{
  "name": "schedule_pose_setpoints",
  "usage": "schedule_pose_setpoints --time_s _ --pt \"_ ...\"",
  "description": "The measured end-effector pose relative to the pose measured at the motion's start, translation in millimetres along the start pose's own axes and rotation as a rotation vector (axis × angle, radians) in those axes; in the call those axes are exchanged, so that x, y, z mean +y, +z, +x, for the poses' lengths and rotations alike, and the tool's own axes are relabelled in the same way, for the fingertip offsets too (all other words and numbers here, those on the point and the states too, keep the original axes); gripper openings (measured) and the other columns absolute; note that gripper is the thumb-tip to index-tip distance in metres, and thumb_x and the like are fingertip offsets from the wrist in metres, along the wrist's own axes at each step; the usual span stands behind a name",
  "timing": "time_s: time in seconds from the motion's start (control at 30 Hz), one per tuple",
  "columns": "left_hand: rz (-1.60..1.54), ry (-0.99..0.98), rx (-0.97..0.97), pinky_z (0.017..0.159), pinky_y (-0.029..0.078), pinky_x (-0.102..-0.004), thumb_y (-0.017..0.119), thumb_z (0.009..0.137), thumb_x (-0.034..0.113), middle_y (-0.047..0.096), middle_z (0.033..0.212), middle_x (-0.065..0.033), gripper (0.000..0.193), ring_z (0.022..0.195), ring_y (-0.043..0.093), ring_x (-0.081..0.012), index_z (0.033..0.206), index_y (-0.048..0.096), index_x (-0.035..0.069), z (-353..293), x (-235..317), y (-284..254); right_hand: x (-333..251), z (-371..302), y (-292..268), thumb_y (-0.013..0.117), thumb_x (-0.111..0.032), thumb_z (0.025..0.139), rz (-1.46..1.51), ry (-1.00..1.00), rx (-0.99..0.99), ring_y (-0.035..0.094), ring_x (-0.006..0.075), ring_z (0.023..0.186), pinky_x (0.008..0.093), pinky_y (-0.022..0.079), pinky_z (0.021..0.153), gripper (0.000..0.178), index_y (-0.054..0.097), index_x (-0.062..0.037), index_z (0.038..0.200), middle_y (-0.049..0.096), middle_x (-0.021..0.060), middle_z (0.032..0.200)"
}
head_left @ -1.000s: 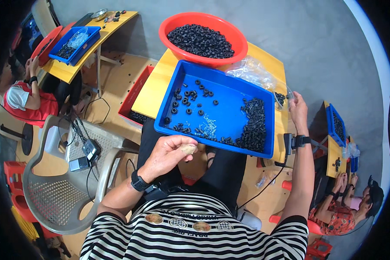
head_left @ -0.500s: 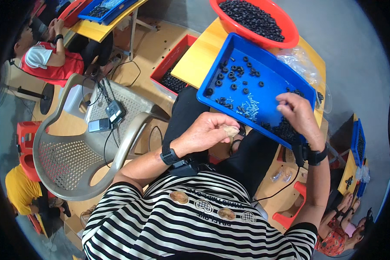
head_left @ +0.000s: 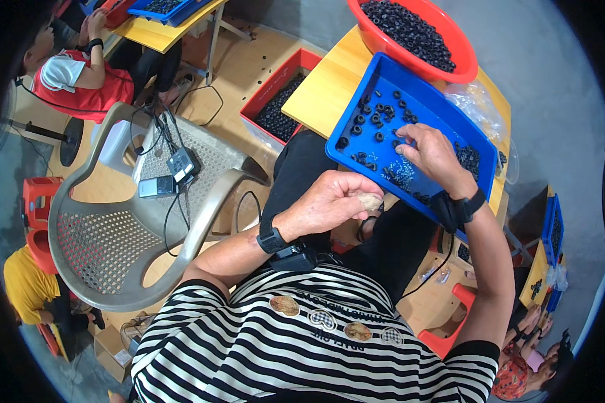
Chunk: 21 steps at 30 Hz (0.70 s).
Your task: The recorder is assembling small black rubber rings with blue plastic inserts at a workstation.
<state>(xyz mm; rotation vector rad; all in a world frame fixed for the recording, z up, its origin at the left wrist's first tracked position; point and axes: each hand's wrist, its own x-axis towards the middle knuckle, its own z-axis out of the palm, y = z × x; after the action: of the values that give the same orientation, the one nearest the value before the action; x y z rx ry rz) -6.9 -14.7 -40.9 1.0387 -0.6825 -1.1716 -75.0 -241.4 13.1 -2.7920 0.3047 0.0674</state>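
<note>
Above my lap, my left hand [head_left: 333, 203] is closed, thumb and fingers pinching a small beige piece [head_left: 370, 200] whose kind I cannot make out. My right hand [head_left: 433, 156] reaches over the blue tray [head_left: 353, 101], palm down. Its thumb and index finger are bent and apart, with their tips beside a black ring [head_left: 396, 143] on the tray floor. Several other loose black rings [head_left: 380, 109] lie left of and beyond those fingers. Below them is a scatter of small pale bits [head_left: 400, 174]. More black pieces [head_left: 468, 160] are heaped along the tray's right side, partly behind my right hand.
Behind the tray, a red basin [head_left: 465, 67] full of black rings rests on the yellow table [head_left: 316, 94]. A clear plastic bag [head_left: 480, 111] lies beside them. A red crate [head_left: 255, 104] stands on the floor, left of the table. A grey chair [head_left: 107, 248] holds electronic devices. People sit farther off.
My right hand has moved left and away from me, from the heap on the tray's right to the loose rings. My left hand keeps its pinch on the beige piece. The whole view has shifted slightly.
</note>
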Motion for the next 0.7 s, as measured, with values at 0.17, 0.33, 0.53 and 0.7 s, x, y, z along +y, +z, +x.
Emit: schedule_pose_setpoints --time_s 0.17,0.33,0.53,0.7 --pt "-0.005 0.019 -0.009 0.065 0.049 -0.0204 0.057 0.089 0.009 0.064 0.084 -0.0037 0.016 0.071 0.058 -0.0057 0.101 0.063 0.0 -1.7 2.7 -3.3 9.6 7.3 7.7 0.065 -0.013 0.074 -0.043 0.038 -0.039 0.061 0.0331 0.08 0.0414 0.048 0.07 0.024 0.063 -0.0046 0.097 0.063 0.0147 0.083" --pt "-0.002 0.029 0.019 0.067 0.051 -0.0219 0.058 0.09 0.011 0.066 0.088 -0.0068 0.019 0.073 0.06 -0.0078 0.104 0.062 -0.001 -1.9 4.3 -10.1 -2.4 -4.0 -11.7 0.065 -0.008 0.071 0.136 0.086 0.155 0.059 0.0212 0.063 0.0317 0.048 0.06 0.021 0.064 -0.0047 0.093 0.06 0.0099 0.073" --pt "-0.099 0.083 0.098 0.067 0.052 -0.0216 0.058 0.09 0.01 0.066 0.091 -0.0071 0.025 0.073 0.061 -0.0078 0.112 0.059 -0.001 1.6 13.3 -0.8 -58.6 -39.9 -28.0 0.068 -0.005 0.071 0.302 -0.063 0.218 0.053 0.0136 0.058 0.0257 0.045 0.056 0.025 0.064 -0.0073 0.095 0.058 0.0064 0.073" --pt "-0.226 -0.032 0.011 0.065 0.052 -0.0208 0.058 0.09 0.011 0.066 0.089 -0.0061 0.025 0.071 0.062 -0.008 0.112 0.06 -0.001 0.2 14.3 2.6 -75.7 -57.5 2.6 0.068 -0.005 0.071 0.297 -0.226 0.176 0.058 0.0227 0.063 0.0302 0.047 0.056 0.035 0.062 -0.0129 0.104 0.056 0.0063 0.073"
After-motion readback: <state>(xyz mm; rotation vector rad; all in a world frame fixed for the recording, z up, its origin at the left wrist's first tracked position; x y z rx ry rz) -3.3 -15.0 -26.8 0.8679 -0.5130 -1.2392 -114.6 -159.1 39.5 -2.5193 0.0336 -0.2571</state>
